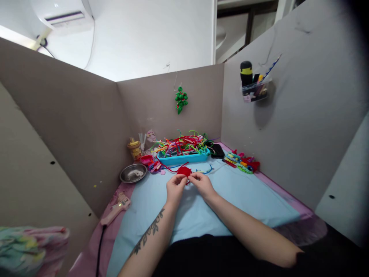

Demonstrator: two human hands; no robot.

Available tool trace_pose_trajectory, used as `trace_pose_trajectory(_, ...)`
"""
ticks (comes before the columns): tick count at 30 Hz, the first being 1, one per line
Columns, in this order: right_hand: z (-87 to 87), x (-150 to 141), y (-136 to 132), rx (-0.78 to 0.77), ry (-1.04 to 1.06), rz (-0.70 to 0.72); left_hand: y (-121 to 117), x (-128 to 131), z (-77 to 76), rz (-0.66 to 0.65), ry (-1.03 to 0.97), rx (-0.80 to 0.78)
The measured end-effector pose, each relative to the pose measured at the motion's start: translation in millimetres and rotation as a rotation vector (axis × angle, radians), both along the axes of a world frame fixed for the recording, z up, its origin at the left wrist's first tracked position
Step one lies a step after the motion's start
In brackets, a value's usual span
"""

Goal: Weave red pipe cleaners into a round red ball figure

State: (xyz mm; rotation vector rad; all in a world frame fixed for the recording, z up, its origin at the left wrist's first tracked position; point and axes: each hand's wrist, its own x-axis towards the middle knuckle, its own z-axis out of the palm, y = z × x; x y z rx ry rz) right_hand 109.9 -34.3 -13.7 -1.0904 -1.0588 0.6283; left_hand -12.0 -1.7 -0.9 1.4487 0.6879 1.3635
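Observation:
My left hand (175, 187) and my right hand (202, 184) meet over the light blue mat (248, 196), fingers pinched on a small red pipe-cleaner shape (183, 171) held between them. A red pipe-cleaner tail trails from it toward the blue tray (184, 157), which is heaped with several coloured pipe cleaners (184, 145).
A metal bowl (133, 172) and a small jar (134, 148) sit at the left, a pink glue gun (117, 207) with black cord at the near left. Finished colourful pieces (243, 162) lie at right beside a black phone (217, 151). Grey partition walls (75, 127) surround the desk.

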Motion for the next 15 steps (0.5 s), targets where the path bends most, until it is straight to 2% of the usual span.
trace_pose_trajectory(6,0.2,-2.7,0.4,-0.021,0.060,0.091,2.3,-0.2,-3.9,0.000,0.034,0.033)
trace_pose_trajectory(15,1.2,-4.6,1.9,-0.060,0.136,0.147,-5.1,-1.6,1.4,0.042,0.074,0.092)
